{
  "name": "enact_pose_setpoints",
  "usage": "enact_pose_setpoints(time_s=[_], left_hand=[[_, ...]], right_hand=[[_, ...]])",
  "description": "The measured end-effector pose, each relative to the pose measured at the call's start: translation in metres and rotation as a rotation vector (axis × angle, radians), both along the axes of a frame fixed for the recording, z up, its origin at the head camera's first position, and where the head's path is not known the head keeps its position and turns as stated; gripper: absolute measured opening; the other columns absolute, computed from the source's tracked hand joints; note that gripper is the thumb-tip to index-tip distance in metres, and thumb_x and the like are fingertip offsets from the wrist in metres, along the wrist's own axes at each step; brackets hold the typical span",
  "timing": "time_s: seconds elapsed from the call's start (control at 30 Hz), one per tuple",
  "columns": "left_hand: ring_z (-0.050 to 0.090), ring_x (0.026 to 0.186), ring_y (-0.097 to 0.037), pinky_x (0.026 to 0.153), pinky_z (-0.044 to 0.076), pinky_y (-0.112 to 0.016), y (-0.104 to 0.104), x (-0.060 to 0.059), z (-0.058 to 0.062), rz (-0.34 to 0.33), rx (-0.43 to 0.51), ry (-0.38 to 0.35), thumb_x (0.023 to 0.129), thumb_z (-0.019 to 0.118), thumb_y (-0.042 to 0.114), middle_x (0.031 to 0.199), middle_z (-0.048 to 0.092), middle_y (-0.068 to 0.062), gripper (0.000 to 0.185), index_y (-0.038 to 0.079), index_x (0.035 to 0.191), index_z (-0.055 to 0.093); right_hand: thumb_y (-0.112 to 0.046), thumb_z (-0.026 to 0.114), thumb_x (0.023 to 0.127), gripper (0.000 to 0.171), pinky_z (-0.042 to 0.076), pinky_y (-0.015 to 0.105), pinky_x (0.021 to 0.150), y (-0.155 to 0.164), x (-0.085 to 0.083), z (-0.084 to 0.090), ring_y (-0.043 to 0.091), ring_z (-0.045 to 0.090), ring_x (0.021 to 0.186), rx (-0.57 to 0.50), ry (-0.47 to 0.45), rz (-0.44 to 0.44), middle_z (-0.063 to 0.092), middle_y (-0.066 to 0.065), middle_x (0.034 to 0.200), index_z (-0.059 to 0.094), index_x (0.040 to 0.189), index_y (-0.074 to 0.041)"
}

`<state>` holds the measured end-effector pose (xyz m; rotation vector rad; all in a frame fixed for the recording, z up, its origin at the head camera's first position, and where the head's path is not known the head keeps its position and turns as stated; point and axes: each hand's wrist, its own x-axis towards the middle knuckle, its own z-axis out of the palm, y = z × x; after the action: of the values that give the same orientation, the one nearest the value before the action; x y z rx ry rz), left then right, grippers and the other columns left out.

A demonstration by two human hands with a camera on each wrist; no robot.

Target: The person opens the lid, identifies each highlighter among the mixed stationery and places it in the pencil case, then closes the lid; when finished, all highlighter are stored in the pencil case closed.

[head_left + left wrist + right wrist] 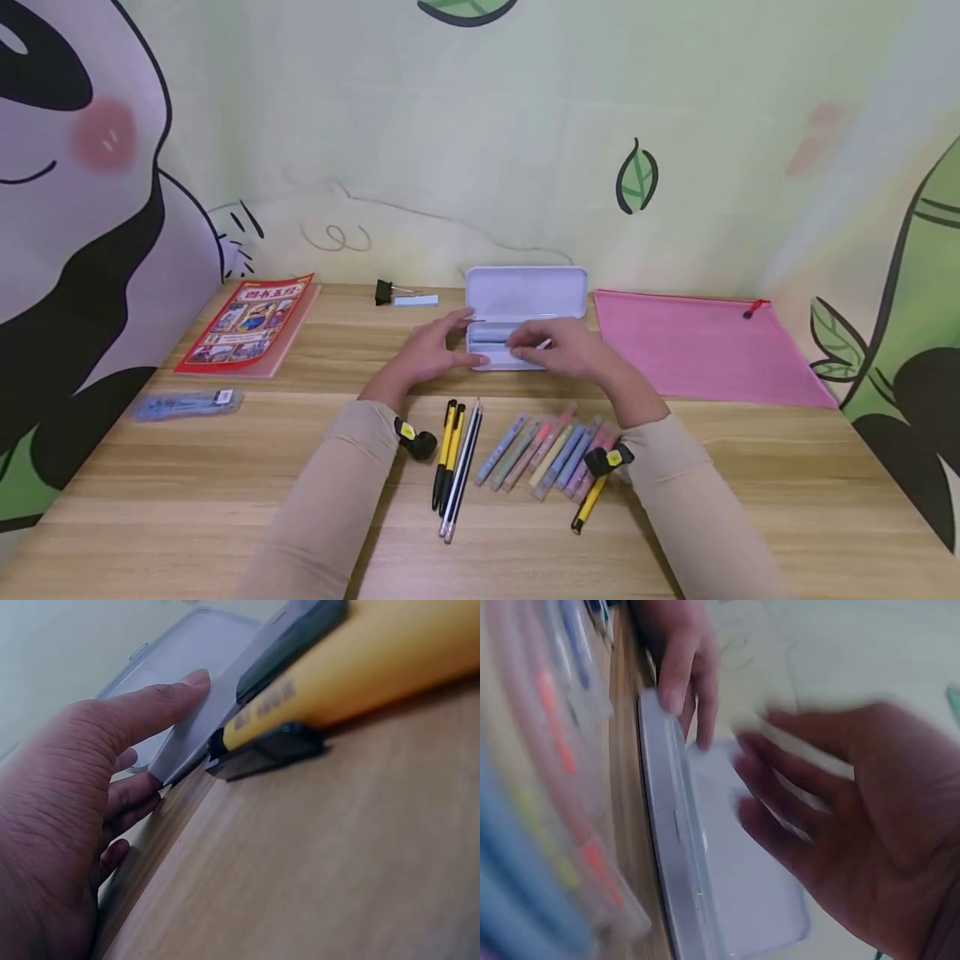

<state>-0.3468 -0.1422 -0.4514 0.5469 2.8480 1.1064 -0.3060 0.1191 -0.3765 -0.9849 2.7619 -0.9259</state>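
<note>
A white hinged pencil case (527, 293) stands with its lid up against the wall in the head view, a pale blue-grey strip showing inside. My left hand (431, 346) grips the case's left end, thumb at the front rim and fingers round the end. Over the right part of the case is my right hand (562, 346). Its fingers (780, 802) are loosely bent and blurred in the right wrist view, with nothing visible between them. Nearer me lie yellow-and-black pens (447, 450), striped pencils (462, 475) and a row of coloured markers (551, 450).
A red booklet (251, 321) and a blue packet (187, 404) lie on the left. Behind my left hand are a black binder clip (383, 292) and a pale blue strip (416, 301). A pink zip pouch (712, 350) lies right; a yellow pen (590, 504) is under my right wrist.
</note>
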Motion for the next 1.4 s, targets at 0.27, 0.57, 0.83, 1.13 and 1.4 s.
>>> enact_pose_setpoints(time_s=[0.27,0.57,0.83,1.13,1.4], left_hand=[[0.035,0.145,-0.031,0.118,0.021,-0.060,0.002,0.001,0.001,-0.007,0.025,0.000,0.073,0.077,0.069,0.151,0.050,-0.001,0.105,0.027,0.158,0.032],[0.034,0.146,-0.031,0.118,0.021,-0.060,0.004,0.005,0.001,-0.006,0.047,-0.020,0.074,0.077,0.067,0.152,0.049,-0.001,0.103,0.028,0.158,0.032],[0.031,0.147,-0.032,0.118,0.018,-0.061,0.001,0.006,0.002,-0.014,0.053,-0.037,0.075,0.076,0.068,0.153,0.048,-0.001,0.103,0.030,0.158,0.030],[0.032,0.146,-0.031,0.118,0.020,-0.061,0.000,0.006,0.001,-0.004,0.048,-0.041,0.074,0.076,0.070,0.153,0.048,-0.001,0.103,0.031,0.158,0.031],[0.033,0.146,-0.032,0.118,0.021,-0.060,0.000,0.004,0.000,-0.001,0.048,-0.034,0.074,0.076,0.070,0.152,0.049,-0.002,0.103,0.029,0.158,0.032]], right_hand=[[-0.022,0.072,0.093,0.021,0.052,0.037,0.094,0.015,0.032,-0.014,0.015,0.063,0.104,0.099,-0.320,0.258,0.070,-0.007,0.110,0.073,0.114,-0.019],[-0.028,0.072,0.094,0.019,0.047,0.039,0.098,0.025,0.027,-0.033,0.011,0.060,0.104,0.103,-0.277,0.233,0.067,-0.013,0.110,0.073,0.113,-0.026],[-0.019,0.067,0.095,0.019,0.051,0.035,0.091,0.022,0.026,-0.034,0.011,0.060,0.098,0.115,-0.238,0.243,0.065,-0.010,0.107,0.071,0.113,-0.022],[-0.019,0.071,0.095,0.011,0.051,0.035,0.086,0.021,0.025,-0.033,0.014,0.060,0.093,0.117,-0.267,0.196,0.064,-0.008,0.100,0.070,0.105,-0.023],[-0.013,0.069,0.096,0.011,0.053,0.034,0.083,0.021,0.025,-0.030,0.016,0.060,0.091,0.131,-0.257,0.171,0.065,-0.006,0.098,0.069,0.104,-0.020]])
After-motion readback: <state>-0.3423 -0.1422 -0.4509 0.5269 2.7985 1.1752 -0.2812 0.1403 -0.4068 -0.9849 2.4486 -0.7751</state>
